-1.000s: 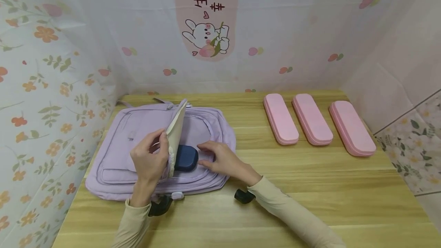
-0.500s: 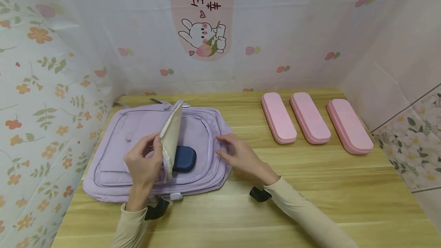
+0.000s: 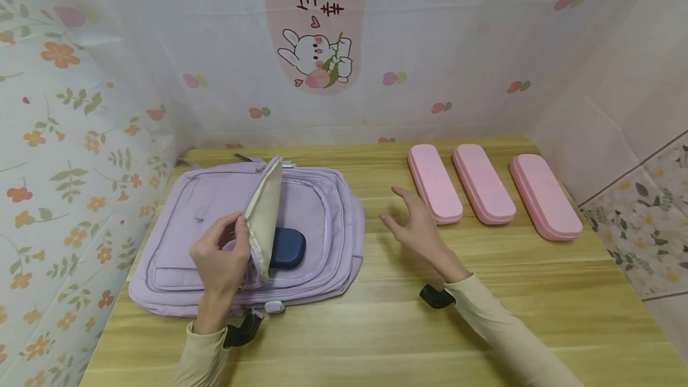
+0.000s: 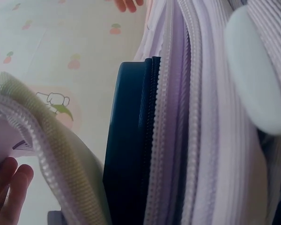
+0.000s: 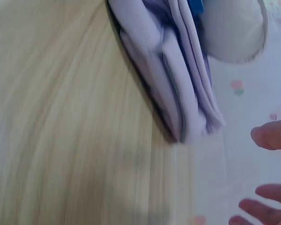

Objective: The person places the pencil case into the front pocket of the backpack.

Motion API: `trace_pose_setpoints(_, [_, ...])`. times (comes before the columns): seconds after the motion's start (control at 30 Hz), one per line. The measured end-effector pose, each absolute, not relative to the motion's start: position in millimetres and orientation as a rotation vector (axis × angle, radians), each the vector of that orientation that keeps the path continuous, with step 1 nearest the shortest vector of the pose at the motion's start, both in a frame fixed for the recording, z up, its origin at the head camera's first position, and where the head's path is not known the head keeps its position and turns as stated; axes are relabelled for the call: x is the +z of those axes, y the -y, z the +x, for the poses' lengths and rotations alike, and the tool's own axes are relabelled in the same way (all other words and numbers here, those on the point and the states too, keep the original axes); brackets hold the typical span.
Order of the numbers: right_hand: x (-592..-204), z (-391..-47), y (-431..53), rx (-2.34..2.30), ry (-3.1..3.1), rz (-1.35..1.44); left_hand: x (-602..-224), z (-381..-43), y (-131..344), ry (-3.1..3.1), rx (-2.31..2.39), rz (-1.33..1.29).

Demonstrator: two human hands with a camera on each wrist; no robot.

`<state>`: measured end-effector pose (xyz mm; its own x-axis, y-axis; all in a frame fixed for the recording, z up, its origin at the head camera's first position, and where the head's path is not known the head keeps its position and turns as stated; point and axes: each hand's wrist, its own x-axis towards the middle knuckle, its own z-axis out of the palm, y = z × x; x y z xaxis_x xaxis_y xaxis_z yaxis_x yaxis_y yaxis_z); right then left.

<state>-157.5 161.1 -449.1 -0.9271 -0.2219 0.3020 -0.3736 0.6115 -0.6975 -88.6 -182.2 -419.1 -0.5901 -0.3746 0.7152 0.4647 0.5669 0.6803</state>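
Observation:
A lilac backpack lies flat on the wooden table, its front pocket flap lifted to show a cream lining. My left hand pinches the edge of that flap between thumb and fingers and holds it up. Partly inside the pocket lies a dark blue zippered case, its left end hidden by the flap; in the left wrist view the case stands out beside the zipper teeth. My right hand is over the table right of the backpack, thumb and fingers spread, holding nothing.
Three pink cases lie at the back right: the left one nearest my right hand, a middle one and a right one. A white buckle sits at the backpack's near side. Printed cloth hangs behind the table.
My right hand has moved from beside the dark blue case rightward, off the backpack, toward the pink cases. My left hand keeps hold of the flap, now tilted slightly farther left.

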Motion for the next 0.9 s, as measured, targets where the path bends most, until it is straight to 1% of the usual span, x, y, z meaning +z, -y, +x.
trace_pose_setpoints(0.4, [-461.8,-173.6,-211.1,1.105,2.636,0.145,-425.0,-87.9,182.6,1.889,-1.139,-0.057])
trace_pose_setpoints(0.53, [-463.8,-171.8,-219.4,1.064,2.69,0.045,-426.8,-87.5,183.1,1.894,-1.141,-0.05])
trace_pose_setpoints(0.67, [-466.8,-169.5,-224.8,1.002,2.726,0.018,-428.5,-88.1,183.1,1.89,-1.133,-0.044])
trace_pose_setpoints(0.9, [-474.7,-168.5,-232.8,1.02,2.746,-0.111,-429.1,-88.7,182.4,1.889,-1.122,-0.048])
